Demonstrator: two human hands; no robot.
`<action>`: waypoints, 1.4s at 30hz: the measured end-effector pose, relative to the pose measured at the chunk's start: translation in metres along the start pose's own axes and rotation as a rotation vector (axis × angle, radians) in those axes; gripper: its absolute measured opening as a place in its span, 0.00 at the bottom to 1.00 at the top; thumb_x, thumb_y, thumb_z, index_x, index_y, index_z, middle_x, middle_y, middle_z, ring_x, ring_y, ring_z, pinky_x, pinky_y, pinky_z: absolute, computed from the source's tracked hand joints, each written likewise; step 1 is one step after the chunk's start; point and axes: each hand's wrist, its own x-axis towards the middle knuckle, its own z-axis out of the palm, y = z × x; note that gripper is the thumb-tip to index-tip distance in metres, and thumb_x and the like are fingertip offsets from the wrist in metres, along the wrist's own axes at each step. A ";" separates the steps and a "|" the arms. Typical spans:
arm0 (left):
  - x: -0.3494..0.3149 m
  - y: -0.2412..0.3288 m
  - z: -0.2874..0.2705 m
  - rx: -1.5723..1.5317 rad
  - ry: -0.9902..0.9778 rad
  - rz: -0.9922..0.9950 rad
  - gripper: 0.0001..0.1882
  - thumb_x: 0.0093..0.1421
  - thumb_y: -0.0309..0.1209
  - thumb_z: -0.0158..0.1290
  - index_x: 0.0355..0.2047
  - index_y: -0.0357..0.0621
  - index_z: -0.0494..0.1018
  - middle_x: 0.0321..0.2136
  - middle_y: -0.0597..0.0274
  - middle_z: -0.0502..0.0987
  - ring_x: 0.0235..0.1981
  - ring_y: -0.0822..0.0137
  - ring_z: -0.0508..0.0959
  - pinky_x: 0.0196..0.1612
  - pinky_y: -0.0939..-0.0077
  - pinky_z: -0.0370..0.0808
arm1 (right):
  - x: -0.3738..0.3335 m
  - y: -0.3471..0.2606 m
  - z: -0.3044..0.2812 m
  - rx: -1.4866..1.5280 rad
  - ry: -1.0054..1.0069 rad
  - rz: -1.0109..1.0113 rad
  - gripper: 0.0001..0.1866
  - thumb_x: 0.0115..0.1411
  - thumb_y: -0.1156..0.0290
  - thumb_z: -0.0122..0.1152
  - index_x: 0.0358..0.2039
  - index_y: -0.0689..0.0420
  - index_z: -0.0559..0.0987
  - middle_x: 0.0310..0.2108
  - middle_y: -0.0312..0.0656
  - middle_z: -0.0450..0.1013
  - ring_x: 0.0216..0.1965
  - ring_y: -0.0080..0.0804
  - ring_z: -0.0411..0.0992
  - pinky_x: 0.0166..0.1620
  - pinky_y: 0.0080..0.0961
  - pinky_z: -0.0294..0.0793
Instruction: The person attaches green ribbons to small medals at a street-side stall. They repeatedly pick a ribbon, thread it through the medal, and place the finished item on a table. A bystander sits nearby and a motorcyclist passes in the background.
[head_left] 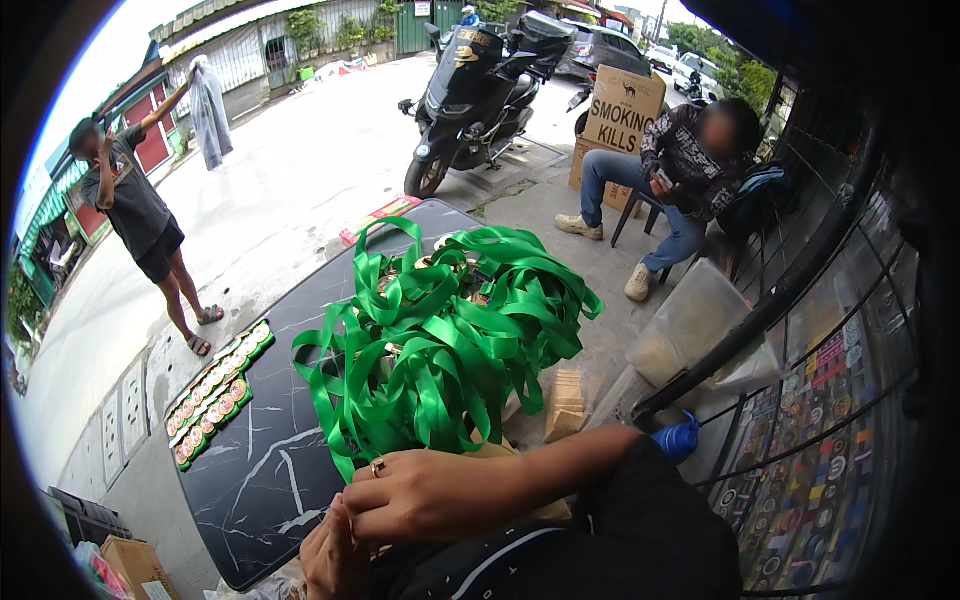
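Observation:
My right hand, with a ring on one finger, reaches in from the right with its fingers curled down. It meets my left hand at the near edge of the table; the fingers of both press together. Anything between them is too hidden to make out. Just beyond my hands lies a large tangled heap of shiny green ribbons, with some round medals partly showing among its loops. Round medals with green ribbon lie in neat rows along the table's left side.
The dark marble-patterned table has a red box at its far edge. A person sits at the right beside cardboard boxes; another person stands at the left, holding up clear plastic. A motorcycle stands beyond. Right: plastic container.

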 end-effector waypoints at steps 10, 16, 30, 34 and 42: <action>-0.019 -0.003 0.016 0.033 0.064 -0.041 0.34 0.53 0.27 0.65 0.58 0.31 0.64 0.29 0.52 0.80 0.29 0.61 0.81 0.31 0.73 0.78 | -0.008 0.010 -0.003 0.339 -0.049 0.151 0.08 0.55 0.75 0.60 0.34 0.64 0.73 0.30 0.45 0.70 0.33 0.44 0.73 0.35 0.35 0.73; -0.006 0.020 0.033 -0.439 0.102 -0.269 0.37 0.58 0.33 0.59 0.63 0.30 0.55 0.47 0.44 0.75 0.41 0.59 0.80 0.43 0.69 0.78 | -0.009 0.012 -0.007 0.489 0.003 0.323 0.07 0.52 0.77 0.63 0.27 0.62 0.73 0.24 0.43 0.69 0.27 0.39 0.71 0.32 0.32 0.69; -0.006 0.018 0.030 -1.062 0.252 -0.815 0.10 0.56 0.24 0.61 0.37 0.32 0.75 0.31 0.58 0.80 0.32 0.71 0.80 0.40 0.77 0.79 | -0.009 0.019 -0.005 0.505 0.138 0.413 0.07 0.56 0.73 0.64 0.31 0.62 0.76 0.28 0.40 0.73 0.27 0.26 0.74 0.31 0.24 0.72; -0.002 0.015 0.026 -1.022 0.282 -0.830 0.09 0.55 0.18 0.59 0.36 0.30 0.75 0.30 0.57 0.80 0.34 0.69 0.81 0.40 0.76 0.79 | -0.016 0.018 0.004 0.568 0.242 0.465 0.10 0.55 0.70 0.68 0.34 0.60 0.78 0.33 0.38 0.75 0.29 0.24 0.74 0.32 0.22 0.72; -0.001 0.009 0.023 -0.798 0.268 -0.690 0.09 0.52 0.13 0.58 0.35 0.30 0.76 0.33 0.54 0.80 0.35 0.65 0.81 0.42 0.73 0.79 | -0.027 0.016 0.029 0.577 0.400 0.384 0.10 0.55 0.75 0.67 0.38 0.56 0.81 0.32 0.36 0.73 0.34 0.25 0.74 0.36 0.23 0.73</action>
